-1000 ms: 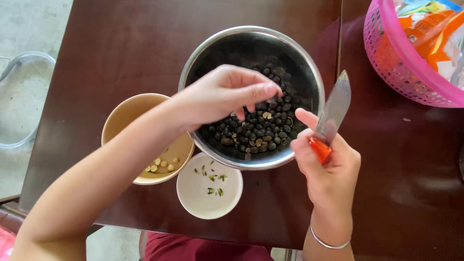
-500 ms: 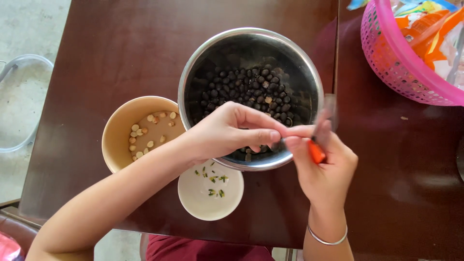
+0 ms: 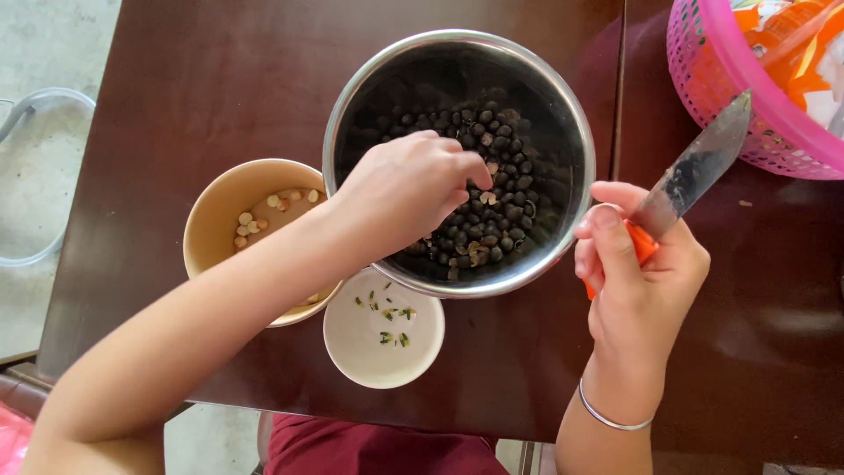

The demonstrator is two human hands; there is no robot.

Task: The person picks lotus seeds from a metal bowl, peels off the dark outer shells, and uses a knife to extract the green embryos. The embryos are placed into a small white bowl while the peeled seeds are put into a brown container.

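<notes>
Hands at a steel bowl (image 3: 352, 114) on a dark wooden table (image 3: 176, 88).
Nearest, white dish (image 3: 383, 352); left of the bowl, tan cup (image 3: 220, 207); left hand (image 3: 404, 198) pinches among dark seeds (image 3: 501, 149) inside; right hand (image 3: 637, 277) grips a knife (image 3: 694, 171) just right; pink basket (image 3: 712, 70) beyond; grey floor (image 3: 35, 53) leftward.

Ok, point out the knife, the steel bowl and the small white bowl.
knife (image 3: 694, 171): head view, middle of the blade.
steel bowl (image 3: 563, 105): head view, right rim.
small white bowl (image 3: 374, 361): head view, bare inner floor.

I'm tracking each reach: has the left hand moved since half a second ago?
Yes. The left hand went from the steel bowl's near rim into it, fingertips on the dark seeds.
</notes>
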